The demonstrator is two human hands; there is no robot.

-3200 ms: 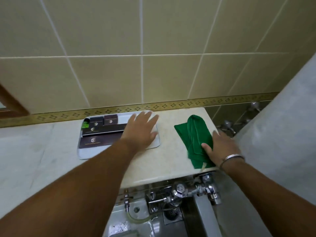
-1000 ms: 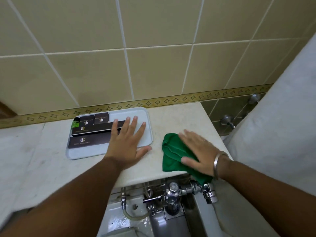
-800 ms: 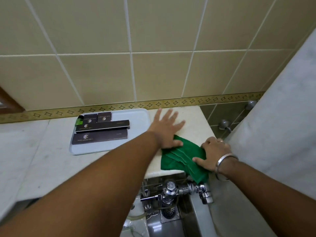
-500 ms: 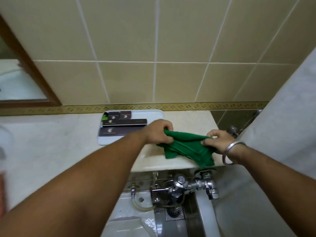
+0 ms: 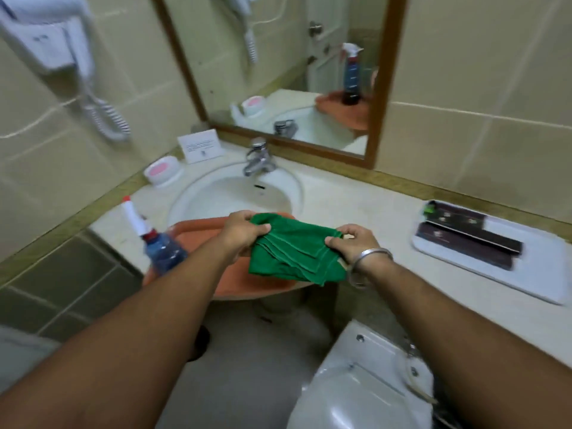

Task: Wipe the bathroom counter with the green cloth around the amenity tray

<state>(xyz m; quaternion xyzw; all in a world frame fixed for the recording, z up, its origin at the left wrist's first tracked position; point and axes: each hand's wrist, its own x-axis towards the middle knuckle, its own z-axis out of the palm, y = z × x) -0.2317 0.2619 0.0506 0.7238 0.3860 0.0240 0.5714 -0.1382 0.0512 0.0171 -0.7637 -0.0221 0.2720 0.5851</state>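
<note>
Head view: green cloth (image 5: 294,252) pinched between left hand (image 5: 244,232) and right hand (image 5: 353,243), above orange basin (image 5: 198,230), well apart from amenity tray (image 5: 526,277). Risk: hanging folds brushing spray bottle (image 5: 158,243) over.

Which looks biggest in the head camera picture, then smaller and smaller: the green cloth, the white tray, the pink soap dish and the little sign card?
1. White tray
2. Green cloth
3. Little sign card and pink soap dish look alike, and both sit farther from the camera, so no ranking.
</note>
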